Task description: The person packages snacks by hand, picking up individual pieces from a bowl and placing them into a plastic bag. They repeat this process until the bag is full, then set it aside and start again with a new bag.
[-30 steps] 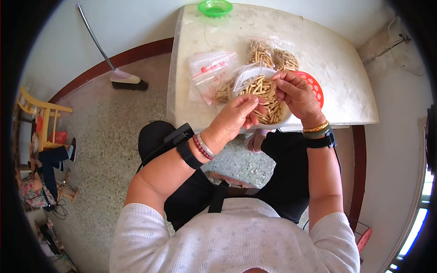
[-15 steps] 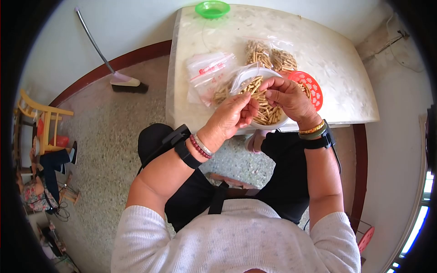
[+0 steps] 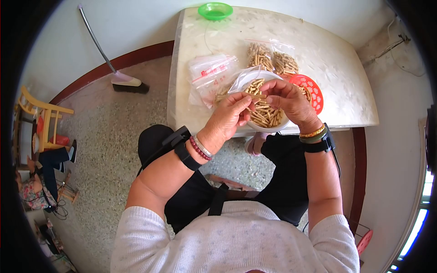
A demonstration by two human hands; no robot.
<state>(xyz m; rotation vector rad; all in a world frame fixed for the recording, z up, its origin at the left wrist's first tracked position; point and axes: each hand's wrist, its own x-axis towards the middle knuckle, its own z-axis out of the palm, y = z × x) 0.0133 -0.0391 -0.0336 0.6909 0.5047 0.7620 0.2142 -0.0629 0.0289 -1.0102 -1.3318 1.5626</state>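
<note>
Over a white bowl (image 3: 286, 123) full of short tan stick-like pieces (image 3: 266, 116), my two hands meet. My left hand (image 3: 229, 114) pinches one tan stick (image 3: 258, 96) between thumb and forefinger, its other fingers curled. At the stick's other end is my right hand (image 3: 293, 102), its thumb and forefinger closed around the tip. A clear plastic bag (image 3: 239, 81) lies against the bowl's left rim, partly behind my left hand. Just right of the bowl, a red perforated basket (image 3: 314, 88) holds more pieces, partly hidden by my right hand.
Filled clear bags (image 3: 260, 57) lie behind the bowl, and flat printed zip bags (image 3: 209, 73) to its left. A green dish (image 3: 215, 11) stands at the table's (image 3: 327, 54) far edge. A broom (image 3: 129, 83) leans at the wall; a wooden chair (image 3: 48, 118) and a seated person are at left.
My left hand has shifted slightly left and its wrist turned a little. The single stick now shows plainly between the fingertips of both hands. The view has moved slightly.
</note>
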